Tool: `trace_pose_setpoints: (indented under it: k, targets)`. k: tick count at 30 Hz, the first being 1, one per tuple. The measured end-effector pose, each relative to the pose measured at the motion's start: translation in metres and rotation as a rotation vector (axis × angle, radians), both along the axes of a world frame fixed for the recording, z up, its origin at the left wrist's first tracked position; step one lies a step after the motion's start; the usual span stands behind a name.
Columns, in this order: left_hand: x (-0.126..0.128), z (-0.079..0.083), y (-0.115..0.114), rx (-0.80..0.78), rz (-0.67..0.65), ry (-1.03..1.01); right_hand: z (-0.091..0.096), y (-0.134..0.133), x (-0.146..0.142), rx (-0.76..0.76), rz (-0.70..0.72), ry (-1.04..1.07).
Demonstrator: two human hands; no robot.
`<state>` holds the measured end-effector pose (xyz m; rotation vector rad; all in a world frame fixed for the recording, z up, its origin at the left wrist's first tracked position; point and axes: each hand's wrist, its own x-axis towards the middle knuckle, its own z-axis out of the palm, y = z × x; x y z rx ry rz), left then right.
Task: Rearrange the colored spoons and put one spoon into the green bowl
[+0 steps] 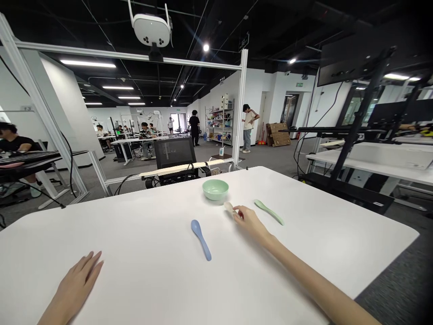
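Note:
My right hand has its fingers closed around a cream-coloured spoon; the bowl end shows past my fingertips and the handle is mostly hidden under the hand. Just beyond it stands a light green bowl. To the right of that hand lies a pale green spoon. A blue spoon rests nearer to me, between my two hands. My left hand lies flat at the lower left, fingers stretched out, holding nothing.
All this is on a white table with rounded corners. Behind its far edge are a black mesh chair and a metal frame. A black stand rises on the right. Several people are in the room beyond.

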<state>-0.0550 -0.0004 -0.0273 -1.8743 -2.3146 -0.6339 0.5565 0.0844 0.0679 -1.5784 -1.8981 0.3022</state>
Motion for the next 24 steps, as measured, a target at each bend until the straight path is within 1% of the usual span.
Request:
trace_pose_setpoints:
  k: [3, 4, 5, 7, 10, 12, 16, 20, 24]
  targets:
    - [0.001, 0.001, 0.000, 0.004, 0.005, 0.003, 0.031, 0.027, -0.002, 0.085, 0.002, -0.064]
    - [0.001, 0.002, 0.000, 0.007, 0.007, 0.006, 0.042, 0.038, -0.005, 0.091, 0.005, -0.108]
    - [0.002, 0.002, -0.001, 0.007, 0.008, 0.009, 0.053, 0.049, -0.009, 0.079, 0.008, -0.159]
    - [0.002, 0.004, -0.001, 0.003, 0.005, 0.018, 0.070, 0.072, -0.017, 0.006, -0.011, -0.287]
    - [0.001, 0.004, 0.000, 0.007, -0.006, 0.031, 0.084, 0.102, -0.030, -0.079, -0.053, -0.408]
    - [0.001, 0.004, 0.000, 0.030, -0.014, 0.040, 0.084, 0.117, -0.035, -0.098, -0.062, -0.433]
    - [0.004, 0.003, 0.000, 0.077, -0.004, 0.042, 0.076, 0.136, -0.041, -0.126, -0.065, -0.490]
    - [0.005, 0.001, -0.001, 0.067, 0.002, 0.034, 0.067, 0.146, -0.045, -0.124, -0.064, -0.538]
    - [0.002, -0.002, 0.000, 0.073, -0.006, 0.030, 0.060, 0.147, -0.048, -0.115, -0.067, -0.553]
